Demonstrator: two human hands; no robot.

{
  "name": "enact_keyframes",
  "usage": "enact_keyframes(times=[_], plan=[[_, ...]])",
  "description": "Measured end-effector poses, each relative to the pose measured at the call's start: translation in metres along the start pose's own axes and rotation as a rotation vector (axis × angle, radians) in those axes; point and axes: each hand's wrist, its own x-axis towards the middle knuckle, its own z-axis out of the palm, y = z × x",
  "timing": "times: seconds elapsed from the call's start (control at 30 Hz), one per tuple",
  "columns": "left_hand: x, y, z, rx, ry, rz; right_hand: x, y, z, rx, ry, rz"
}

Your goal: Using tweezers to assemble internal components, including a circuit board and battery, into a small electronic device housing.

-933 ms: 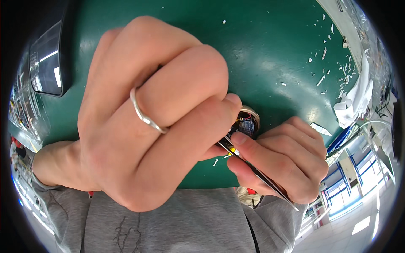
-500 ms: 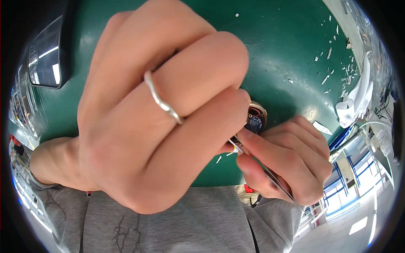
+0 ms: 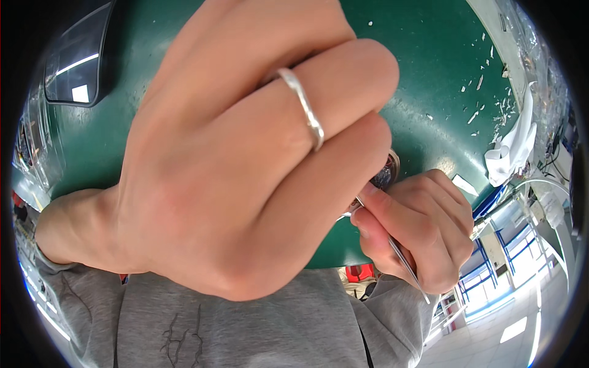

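Observation:
My left hand, with a silver ring on one finger, fills much of the view close up. Its fingers are curled in, and their tips and whatever they hold are hidden behind the knuckles. Right beside those knuckles shows part of a small round device with a metal rim and dark inner parts. My right hand is closed on slim metal tweezers, pinched between thumb and forefinger. The tweezers' tip end reaches the device's near side, where my left hand covers most of it.
Green work table lies beneath. White scraps are scattered on its right side, near a crumpled white sheet. A dark glossy screen-like panel stands at the upper left. Clear plastic wrapping lies along the left edge.
My left hand has shifted right and slightly up, covering more of the round device. The device's visible edge also sits farther right. My right hand has moved only slightly, still holding the tweezers.

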Motion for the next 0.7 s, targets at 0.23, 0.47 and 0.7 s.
enact_keyframes(times=[0.23, 0.47, 0.7], plan=[[-0.0011, 0.0007, 0.0015, 0.0, 0.032, -0.01, 0.0031, 0.0007, -0.0071, 0.085, -0.063, 0.023], [0.0001, -0.0005, 0.0038, -0.005, 0.056, 0.002, 0.001, -0.0038, -0.0049, 0.041, -0.02, 0.078], [-0.0011, 0.001, 0.0042, -0.009, 0.07, -0.004, -0.0014, -0.004, -0.0028, 0.007, -0.02, 0.088]])
